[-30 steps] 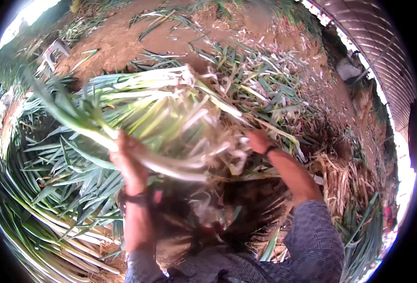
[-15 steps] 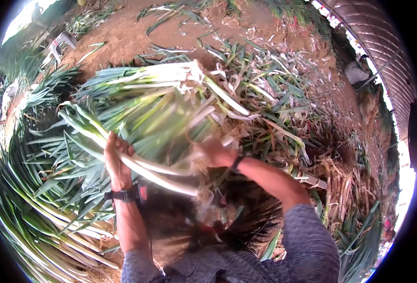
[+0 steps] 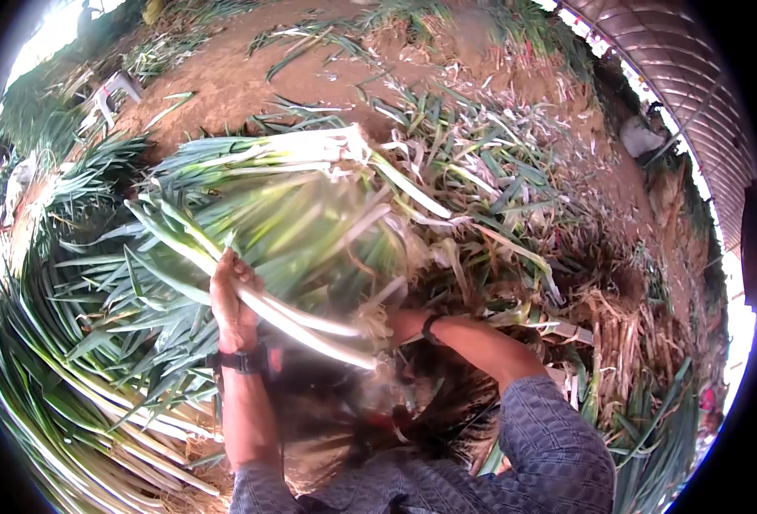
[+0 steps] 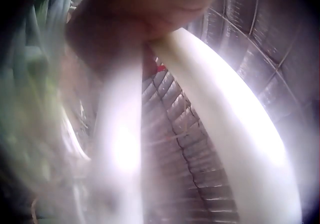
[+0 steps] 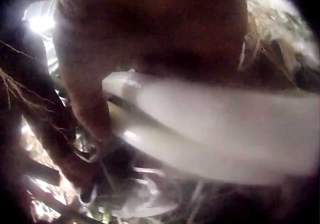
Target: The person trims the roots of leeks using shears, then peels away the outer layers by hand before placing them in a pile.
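Note:
In the head view my left hand [image 3: 236,300] grips two long onion stalks [image 3: 310,330], green tops up to the left, white root ends down to the right. The left wrist view shows the white stalks [image 4: 225,104] coming out from under the blurred left hand [image 4: 130,19]. At the root ends is my right hand [image 3: 404,325], partly hidden by the roots. From the right wrist, the right hand [image 5: 155,34] bends over the white ends [image 5: 200,119], its fingers curled against them; the exact hold is blurred.
Behind the hands lies a pile of onions [image 3: 293,150]; more long stalks [image 3: 96,420] lie at the left. Loose leaf scraps [image 3: 515,180] cover the ground at the right, near a root bundle [image 3: 622,343]. A grey stool [image 3: 115,92] stands at the back left.
My right hand has come left and down to the root ends over the last second. The stalks in my left hand have swung, their green tops now lower and further right than at first.

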The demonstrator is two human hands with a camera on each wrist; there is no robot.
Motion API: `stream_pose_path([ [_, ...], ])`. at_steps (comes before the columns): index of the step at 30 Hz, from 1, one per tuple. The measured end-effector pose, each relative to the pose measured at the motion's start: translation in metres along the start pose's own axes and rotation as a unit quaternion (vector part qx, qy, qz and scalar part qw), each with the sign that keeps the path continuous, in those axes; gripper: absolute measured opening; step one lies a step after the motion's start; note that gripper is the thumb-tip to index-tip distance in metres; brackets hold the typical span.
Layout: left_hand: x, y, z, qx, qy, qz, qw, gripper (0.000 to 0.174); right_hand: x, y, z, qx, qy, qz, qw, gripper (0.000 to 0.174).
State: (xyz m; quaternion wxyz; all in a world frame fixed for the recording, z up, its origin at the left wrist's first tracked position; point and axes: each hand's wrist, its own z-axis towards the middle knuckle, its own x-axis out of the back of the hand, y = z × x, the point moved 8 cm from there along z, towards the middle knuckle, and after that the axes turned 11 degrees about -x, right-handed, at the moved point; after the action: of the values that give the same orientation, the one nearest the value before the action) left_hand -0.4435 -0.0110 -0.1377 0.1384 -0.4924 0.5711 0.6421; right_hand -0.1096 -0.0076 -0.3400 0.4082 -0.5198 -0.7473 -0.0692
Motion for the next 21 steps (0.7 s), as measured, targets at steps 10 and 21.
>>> stream_pose_path([
  [10, -0.013, -0.006, 0.005, -0.012, -0.013, 0.017, 1.0, 0.014, 0.251, 0.059, -0.158, -0.093, 0.184, -0.01, 0.978, 0.041],
  [21, -0.017, -0.01, -0.009, -0.024, 0.008, 0.026, 0.999, 0.017, 0.221, 0.254, -0.425, -0.307, 0.465, 0.441, 0.703, 0.021],
])
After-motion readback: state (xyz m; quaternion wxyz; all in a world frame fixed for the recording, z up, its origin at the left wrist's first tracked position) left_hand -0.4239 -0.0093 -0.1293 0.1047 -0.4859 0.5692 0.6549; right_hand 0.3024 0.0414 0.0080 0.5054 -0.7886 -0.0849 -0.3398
